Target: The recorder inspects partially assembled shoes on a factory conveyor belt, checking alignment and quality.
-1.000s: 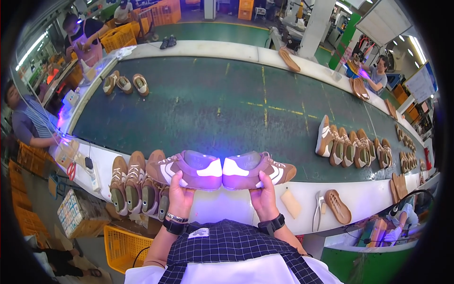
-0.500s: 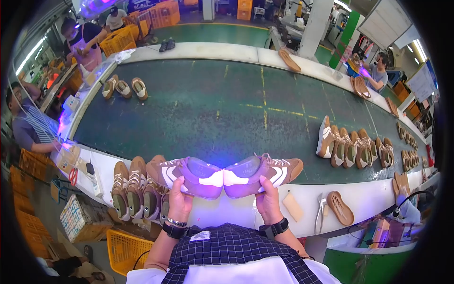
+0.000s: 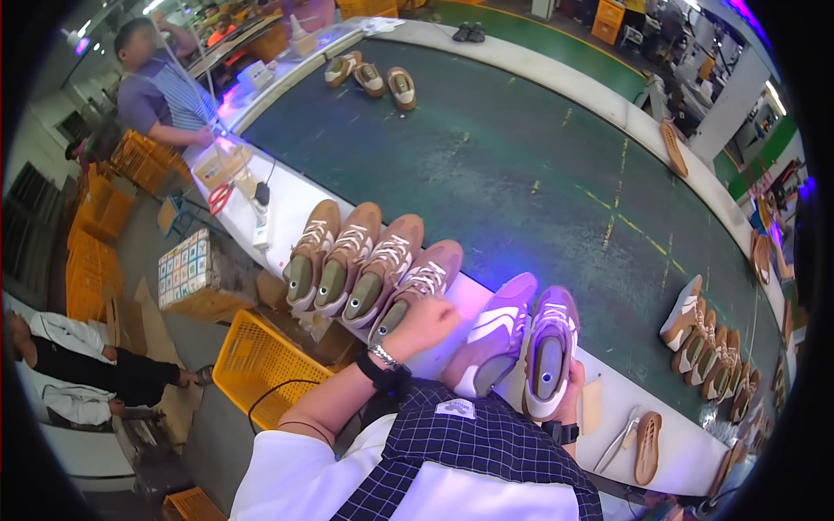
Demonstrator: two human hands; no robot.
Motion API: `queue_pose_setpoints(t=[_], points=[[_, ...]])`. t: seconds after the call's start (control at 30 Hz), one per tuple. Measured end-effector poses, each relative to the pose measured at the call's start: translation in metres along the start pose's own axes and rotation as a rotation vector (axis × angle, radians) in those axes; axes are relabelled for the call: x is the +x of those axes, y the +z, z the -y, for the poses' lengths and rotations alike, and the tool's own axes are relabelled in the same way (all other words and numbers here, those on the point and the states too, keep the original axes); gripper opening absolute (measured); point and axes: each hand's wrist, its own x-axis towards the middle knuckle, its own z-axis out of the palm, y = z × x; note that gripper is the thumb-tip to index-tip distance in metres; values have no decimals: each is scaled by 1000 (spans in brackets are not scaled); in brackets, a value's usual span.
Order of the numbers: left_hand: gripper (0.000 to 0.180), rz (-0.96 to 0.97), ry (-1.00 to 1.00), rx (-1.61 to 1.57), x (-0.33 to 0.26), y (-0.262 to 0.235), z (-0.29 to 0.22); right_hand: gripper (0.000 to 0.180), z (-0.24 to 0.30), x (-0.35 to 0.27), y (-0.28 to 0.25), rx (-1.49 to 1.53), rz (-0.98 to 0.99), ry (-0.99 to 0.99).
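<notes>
My left hand (image 3: 426, 325) is beside the heel of the nearest brown sneaker (image 3: 427, 276) in a row of several on the white ledge; its fingers are curled or turned away, and I cannot make out whether they grip the shoe. My right hand (image 3: 570, 392) is closed round the side of a brown sneaker (image 3: 552, 343) with white laces, toe pointing away from me. Against it leans a matching sneaker (image 3: 493, 334), tilted so its side with white stripes shows in purple light. Most of the right fingers are hidden behind the shoe.
Right of me a tan sole (image 3: 647, 447) and metal pincers (image 3: 618, 441) lie on the ledge. More sneakers (image 3: 708, 347) stand on the green belt (image 3: 512, 174). A yellow crate (image 3: 261, 369) is at my lower left; a person (image 3: 161, 87) works beyond the red scissors (image 3: 220, 198).
My view has swung left. The two sneakers, held sideways heel to heel before, now point toes away, side by side. My left hand has let go of its shoe and moved to the row.
</notes>
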Motion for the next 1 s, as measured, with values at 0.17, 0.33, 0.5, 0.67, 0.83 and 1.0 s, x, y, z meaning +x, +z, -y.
queue_pose_setpoints(t=[0.17, 0.33, 0.5, 0.67, 0.83, 1.0], points=[[34, -698, 109, 208, -23, -12, 47, 51, -11, -3, -3, -110, -173, -9], [45, -729, 58, 209, -37, 22, 38, 51, -16, -3, -6, -64, -166, 6], [50, -627, 370, 193, -38, 29, 39, 52, -16, -4, -4, -68, -148, 0], [67, -371, -113, -415, -18, 15, 79, 53, -18, -4, -13, -43, -144, 17], [68, -43, -272, -771, -15, 1, 44, 53, -16, -1, -20, 44, -98, 47], [51, -185, -385, -903, -16, 30, 53, 51, -21, 4, -16, -38, -159, -3]])
